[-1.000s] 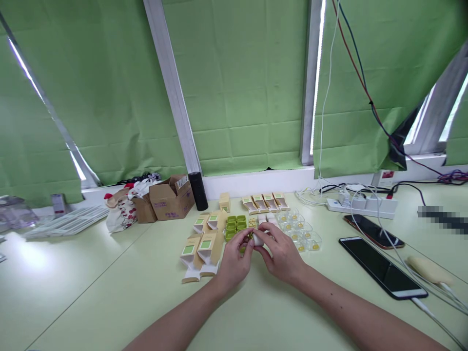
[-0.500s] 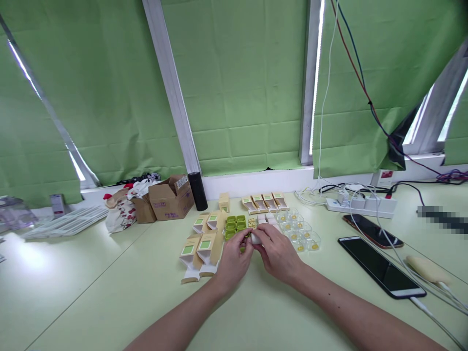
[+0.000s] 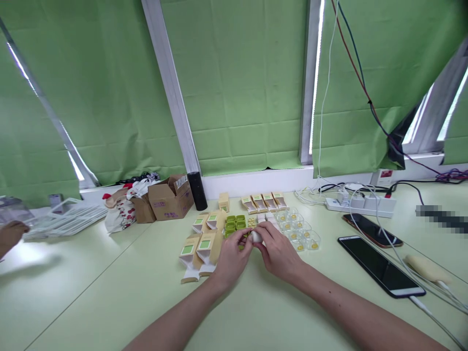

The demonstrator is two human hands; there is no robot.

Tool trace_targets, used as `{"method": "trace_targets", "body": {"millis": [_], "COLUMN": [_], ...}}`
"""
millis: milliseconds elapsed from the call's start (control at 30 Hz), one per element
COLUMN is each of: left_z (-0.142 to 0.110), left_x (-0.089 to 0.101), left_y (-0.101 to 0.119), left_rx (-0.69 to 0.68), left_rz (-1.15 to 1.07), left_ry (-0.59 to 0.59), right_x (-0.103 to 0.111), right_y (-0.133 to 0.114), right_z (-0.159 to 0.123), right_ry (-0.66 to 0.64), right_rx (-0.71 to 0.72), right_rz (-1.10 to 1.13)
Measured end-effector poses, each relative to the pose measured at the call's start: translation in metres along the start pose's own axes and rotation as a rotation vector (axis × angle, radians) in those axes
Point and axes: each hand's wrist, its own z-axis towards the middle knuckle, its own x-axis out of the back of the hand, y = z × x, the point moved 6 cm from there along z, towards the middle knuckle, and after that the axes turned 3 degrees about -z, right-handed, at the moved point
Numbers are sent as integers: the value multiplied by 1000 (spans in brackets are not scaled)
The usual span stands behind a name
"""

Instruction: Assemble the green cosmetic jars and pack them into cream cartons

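Working by fingertip, it seemed, you had your left hand [image 3: 234, 254] and right hand [image 3: 281, 249] in a pinched grip on the small white piece [image 3: 256, 237], near the green cups [image 3: 235, 223] on the desk [image 3: 106, 297], the next move apparently calling for steady alignment.

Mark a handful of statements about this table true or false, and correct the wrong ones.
1. The left hand and the right hand meet at a small white piece. True.
2. The right hand grips a phone. False: it is at the small white piece.
3. The green cups are to the left of the clear containers. True.
4. Only two hands are in view. False: another person's hand shows at the left edge.
5. A black cylinder stands beside a cardboard box. True.
6. The cardboard box is to the right of both hands. False: it is to their left.
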Motion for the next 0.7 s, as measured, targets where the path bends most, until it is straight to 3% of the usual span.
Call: {"method": "trace_targets", "body": {"millis": [267,533,700], "left_z": [-1,1,1], "left_x": [9,6,4], "left_y": [8,2,1], "left_rx": [-187,-10,-1], "left_rz": [107,-5,-63], "left_ry": [-66,-40,-27], "right_x": [5,0,-6], "right_y": [18,20,21], "right_z": [1,2,0], "right_ry": [91,105,100], "right_rx": [-142,-283,-337], "right_rz": [384,589,627]}}
